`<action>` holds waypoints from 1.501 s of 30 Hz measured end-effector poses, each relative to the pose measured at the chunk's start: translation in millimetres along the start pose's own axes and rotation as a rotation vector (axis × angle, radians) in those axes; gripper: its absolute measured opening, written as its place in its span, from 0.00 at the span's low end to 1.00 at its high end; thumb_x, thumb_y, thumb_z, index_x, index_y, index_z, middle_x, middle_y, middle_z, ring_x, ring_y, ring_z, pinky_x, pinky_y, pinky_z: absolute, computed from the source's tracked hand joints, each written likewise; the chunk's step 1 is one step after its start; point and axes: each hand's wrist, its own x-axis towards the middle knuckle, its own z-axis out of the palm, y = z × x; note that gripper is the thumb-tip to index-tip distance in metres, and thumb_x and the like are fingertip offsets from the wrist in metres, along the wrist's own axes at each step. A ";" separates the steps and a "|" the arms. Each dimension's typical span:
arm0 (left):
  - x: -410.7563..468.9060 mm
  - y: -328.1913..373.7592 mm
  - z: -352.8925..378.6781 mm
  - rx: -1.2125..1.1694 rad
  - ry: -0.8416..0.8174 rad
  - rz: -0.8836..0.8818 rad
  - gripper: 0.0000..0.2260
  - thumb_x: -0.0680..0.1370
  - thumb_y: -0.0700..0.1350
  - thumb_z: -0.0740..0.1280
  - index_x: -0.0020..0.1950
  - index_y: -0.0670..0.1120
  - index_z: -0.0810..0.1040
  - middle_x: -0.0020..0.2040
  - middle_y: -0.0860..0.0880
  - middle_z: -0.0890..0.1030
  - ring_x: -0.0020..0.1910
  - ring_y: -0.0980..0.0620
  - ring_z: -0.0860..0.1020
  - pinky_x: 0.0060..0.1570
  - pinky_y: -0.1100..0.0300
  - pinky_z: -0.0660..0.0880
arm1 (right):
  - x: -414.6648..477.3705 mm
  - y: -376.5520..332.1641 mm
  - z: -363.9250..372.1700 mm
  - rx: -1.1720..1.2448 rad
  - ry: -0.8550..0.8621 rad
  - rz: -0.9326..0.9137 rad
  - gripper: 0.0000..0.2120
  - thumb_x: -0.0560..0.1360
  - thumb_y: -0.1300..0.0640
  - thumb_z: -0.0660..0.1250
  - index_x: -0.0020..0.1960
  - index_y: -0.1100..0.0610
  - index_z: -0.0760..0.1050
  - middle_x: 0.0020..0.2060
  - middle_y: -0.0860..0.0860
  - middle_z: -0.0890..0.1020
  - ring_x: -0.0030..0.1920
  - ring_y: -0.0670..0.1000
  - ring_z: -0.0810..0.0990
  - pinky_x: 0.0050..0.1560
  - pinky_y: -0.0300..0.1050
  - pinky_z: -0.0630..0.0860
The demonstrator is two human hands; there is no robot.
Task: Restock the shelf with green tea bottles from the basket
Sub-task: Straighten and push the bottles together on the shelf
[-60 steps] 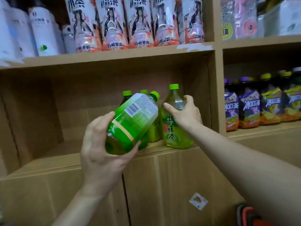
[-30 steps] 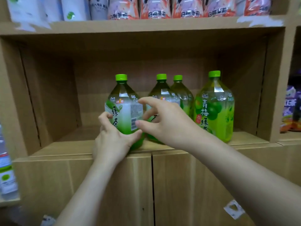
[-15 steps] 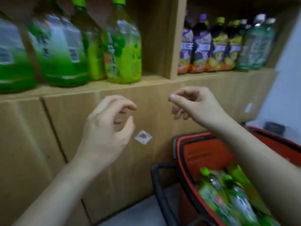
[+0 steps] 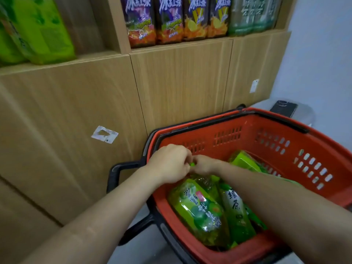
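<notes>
A red basket [image 4: 276,130] with black handles stands on the floor by the cabinet. Several green tea bottles lie in it. The nearest green tea bottle [image 4: 200,210] lies with its green cap pointing away from me. My left hand [image 4: 171,162] and my right hand [image 4: 204,164] meet at that cap, fingers curled around the bottle's neck. Another green tea bottle [image 4: 235,206] lies beside it under my right forearm. Green tea bottles on the shelf [image 4: 38,31] stand at the top left.
Purple and orange iced tea bottles [image 4: 175,20] fill the right shelf compartment. Wooden cabinet doors [image 4: 181,82] run below the shelf. A grey bin with a dark phone [image 4: 283,108] on it sits behind the basket, by the white wall.
My view dropped from the shelf to the basket. Both hands, empty half a second ago, came down and closed on the neck of a bottle in the basket.
</notes>
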 end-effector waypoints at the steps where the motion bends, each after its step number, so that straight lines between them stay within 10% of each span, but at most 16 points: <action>1: 1.4 2.3 5.3 0.015 -0.028 -0.023 0.12 0.72 0.47 0.63 0.54 0.53 0.80 0.53 0.48 0.82 0.54 0.44 0.79 0.52 0.49 0.77 | 5.8 3.1 10.9 -0.004 -0.006 -0.008 0.22 0.74 0.47 0.67 0.64 0.58 0.74 0.61 0.57 0.80 0.61 0.57 0.78 0.51 0.41 0.69; 7: 16.0 2.9 19.5 -0.059 -0.037 -0.220 0.21 0.75 0.49 0.65 0.68 0.48 0.71 0.65 0.47 0.77 0.64 0.46 0.74 0.62 0.55 0.71 | -9.8 -16.3 -53.4 0.129 0.325 -0.215 0.08 0.77 0.51 0.66 0.51 0.55 0.77 0.49 0.56 0.83 0.52 0.57 0.81 0.50 0.44 0.73; 12: 17.4 11.0 -10.6 -0.760 0.074 -0.246 0.41 0.66 0.58 0.76 0.74 0.52 0.62 0.70 0.53 0.71 0.67 0.58 0.71 0.66 0.60 0.69 | -78.7 -82.4 -179.4 0.543 0.668 -0.664 0.06 0.79 0.56 0.64 0.55 0.56 0.72 0.42 0.54 0.81 0.41 0.47 0.82 0.45 0.42 0.77; 19: -26.5 10.8 -71.7 -0.741 0.563 -0.145 0.20 0.65 0.56 0.76 0.53 0.53 0.76 0.44 0.54 0.83 0.43 0.55 0.81 0.43 0.61 0.77 | -123.8 -152.8 -194.3 1.342 0.541 -0.902 0.21 0.72 0.51 0.70 0.62 0.54 0.71 0.38 0.51 0.82 0.40 0.49 0.81 0.48 0.49 0.77; 23: -44.9 -22.5 -111.2 -0.623 0.769 -0.205 0.20 0.65 0.56 0.75 0.53 0.53 0.74 0.42 0.57 0.82 0.39 0.62 0.78 0.41 0.63 0.74 | -121.8 -208.6 -161.1 1.086 0.310 -0.798 0.37 0.63 0.48 0.78 0.67 0.52 0.67 0.50 0.47 0.83 0.50 0.47 0.83 0.53 0.47 0.78; 30: -79.3 -113.4 -220.2 -0.191 0.890 -0.106 0.30 0.68 0.69 0.58 0.63 0.51 0.72 0.54 0.51 0.75 0.57 0.50 0.73 0.58 0.54 0.71 | -98.4 -329.7 -159.4 0.770 0.801 -0.910 0.34 0.63 0.53 0.79 0.65 0.53 0.68 0.55 0.47 0.81 0.55 0.46 0.80 0.60 0.46 0.76; 41: -106.2 -223.1 -289.1 0.422 0.827 -0.265 0.24 0.76 0.52 0.64 0.71 0.53 0.65 0.73 0.47 0.62 0.73 0.47 0.58 0.68 0.47 0.62 | -5.0 -390.4 -172.5 0.340 1.030 -0.519 0.38 0.72 0.48 0.71 0.76 0.54 0.55 0.65 0.57 0.72 0.65 0.57 0.71 0.66 0.53 0.69; 45: -99.0 -227.1 -286.1 0.441 0.873 -0.171 0.20 0.72 0.48 0.68 0.63 0.50 0.74 0.65 0.46 0.73 0.66 0.44 0.70 0.59 0.45 0.71 | 0.7 -386.6 -166.8 0.304 1.084 -0.487 0.33 0.71 0.43 0.69 0.71 0.53 0.63 0.59 0.52 0.79 0.59 0.54 0.77 0.61 0.56 0.75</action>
